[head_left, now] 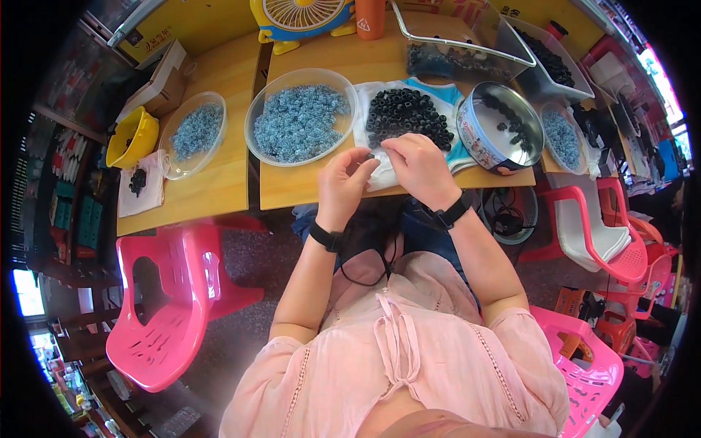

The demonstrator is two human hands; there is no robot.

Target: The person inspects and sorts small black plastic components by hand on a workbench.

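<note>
My left hand is over the front edge of the table, its thumb and forefinger pinched round a small black ring-like piece. Close beside it, my right hand has its fingers pressed together; anything between them is hidden. Just beyond both hands, a pile of black ring-like pieces lies on a white cloth with blue edges. Left of the cloth stands a round clear tub full of small bluish translucent pieces. To the right, a round metal tin holds some black pieces.
A clear bin and a white tray with black pieces stand at the back right. A yellow-and-blue fan and an orange cup are at the back. A yellow bowl sits far left. Pink chairs flank me.
</note>
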